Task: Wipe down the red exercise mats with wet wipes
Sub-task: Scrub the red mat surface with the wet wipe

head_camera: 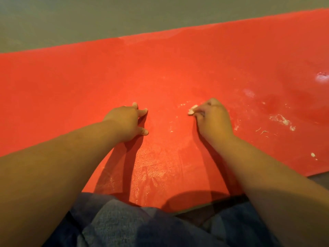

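The floor (pixel 71 20) was a plain, matte grey-green surface that filled the top of the view in a broad band, narrowing toward the right. A small darker wedge of it showed again low at the right edge. The light was dim, warm and fairly even.

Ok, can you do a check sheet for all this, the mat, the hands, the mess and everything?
Surface: red mat lies flat on the grey floor; there is a wet-looking sheen on its near part.
Job's things: small white wipe, wadded up and touching the mat.
Clutter: white crumbs and smears on the mat's right part.
Hands: left hand rests its fingertips on the mat and holds nothing; right hand pinches the wipe against the mat.
Cables: nothing seen.
Surroundings: bare floor beyond the mat; blue jeans at the bottom edge.
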`<state>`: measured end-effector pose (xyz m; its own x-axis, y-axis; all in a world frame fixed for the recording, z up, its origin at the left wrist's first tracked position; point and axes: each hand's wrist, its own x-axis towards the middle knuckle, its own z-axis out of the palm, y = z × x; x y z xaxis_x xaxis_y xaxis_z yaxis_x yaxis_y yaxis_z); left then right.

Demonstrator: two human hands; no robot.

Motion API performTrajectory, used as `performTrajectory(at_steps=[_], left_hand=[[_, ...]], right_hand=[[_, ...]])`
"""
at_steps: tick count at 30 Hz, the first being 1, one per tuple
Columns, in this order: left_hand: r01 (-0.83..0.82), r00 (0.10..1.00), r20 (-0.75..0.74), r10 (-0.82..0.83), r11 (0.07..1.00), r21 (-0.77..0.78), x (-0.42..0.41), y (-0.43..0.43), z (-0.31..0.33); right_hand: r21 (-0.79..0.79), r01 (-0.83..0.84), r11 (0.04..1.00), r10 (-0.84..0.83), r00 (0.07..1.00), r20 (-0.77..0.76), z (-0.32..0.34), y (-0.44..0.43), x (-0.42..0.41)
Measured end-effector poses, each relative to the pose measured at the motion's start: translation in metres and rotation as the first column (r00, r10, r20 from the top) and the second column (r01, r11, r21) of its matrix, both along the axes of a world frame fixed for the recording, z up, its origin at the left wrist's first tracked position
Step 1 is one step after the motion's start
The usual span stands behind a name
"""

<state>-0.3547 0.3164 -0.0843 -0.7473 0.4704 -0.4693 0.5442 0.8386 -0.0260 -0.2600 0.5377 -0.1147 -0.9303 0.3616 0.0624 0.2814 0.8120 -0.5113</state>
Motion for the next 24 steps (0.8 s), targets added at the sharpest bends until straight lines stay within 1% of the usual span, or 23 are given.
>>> performTrajectory(at_steps=[1,2,3,4,6,8,9,10,11,13,14,16,18,20,22,24], left_hand=[[-0.001,1.000,0.004,0.001,1.000,-0.004,-0.001,0.001,0.001],[-0.001,1.000,0.007,0.001,1.000,-0.009,-0.001,0.002,0.002],[0.000,1.000,0.010,0.000,1.000,-0.014,-0.001,0.002,0.002],[0.000,1.000,0.012,0.000,1.000,-0.018,0.000,0.001,0.002],[0.003,1.000,0.012,-0.002,1.000,-0.018,0.001,0.001,0.001],[0.005,1.000,0.006,-0.005,1.000,-0.010,0.002,0.000,0.001],[0.006,1.000,0.004,-0.006,1.000,-0.006,0.002,0.000,0.000],[0.006,1.000,0.004,-0.006,1.000,-0.006,0.001,0.000,0.000],[0.004,1.000,0.005,-0.004,1.000,-0.009,0.000,0.000,0.001],[-0.002,1.000,0.013,0.002,1.000,-0.013,0.000,0.001,0.001],[-0.003,1.000,0.015,0.003,1.000,-0.012,-0.001,0.002,0.001],[-0.003,1.000,0.021,0.004,1.000,-0.012,-0.001,0.002,0.001],[-0.004,1.000,0.021,0.004,1.000,-0.014,-0.001,0.001,0.000],[-0.002,1.000,0.017,0.002,1.000,-0.011,-0.001,0.001,-0.002],[0.001,1.000,0.011,-0.001,1.000,-0.014,-0.002,0.000,-0.004],[0.002,1.000,0.010,-0.001,1.000,-0.015,-0.003,0.000,-0.003]], right_hand=[[-0.006,0.075,0.997,-0.074,0.997,0.015,-0.001,-0.002,-0.007],[-0.013,0.082,0.997,-0.082,0.996,0.032,-0.001,-0.014,-0.010],[-0.020,0.040,0.999,-0.040,0.998,0.039,-0.003,-0.032,-0.008],[-0.040,-0.031,0.999,0.032,0.999,0.035,-0.004,-0.052,-0.001],[-0.057,-0.225,0.973,0.224,0.974,-0.017,-0.006,-0.077,0.023],[-0.041,-0.360,0.932,0.359,0.933,-0.014,-0.003,-0.070,0.038],[-0.030,-0.385,0.923,0.385,0.923,0.007,0.000,-0.058,0.037],[-0.021,-0.375,0.927,0.376,0.926,0.026,0.001,-0.045,0.030],[-0.007,-0.331,0.944,0.331,0.943,0.030,0.001,-0.033,0.019],[0.009,-0.165,0.986,0.164,0.986,0.038,0.001,-0.014,-0.008],[0.014,-0.092,0.996,0.092,0.995,0.042,0.002,-0.013,-0.018],[0.007,-0.032,0.999,0.032,0.999,0.041,0.000,-0.024,-0.020],[-0.033,-0.092,0.995,0.091,0.996,-0.011,-0.002,-0.040,0.000],[-0.053,-0.217,0.975,0.214,0.975,-0.054,-0.003,-0.051,0.029],[-0.044,-0.305,0.951,0.302,0.952,-0.055,-0.002,-0.050,0.039],[-0.031,-0.340,0.940,0.340,0.940,-0.012,-0.001,-0.043,0.021]])
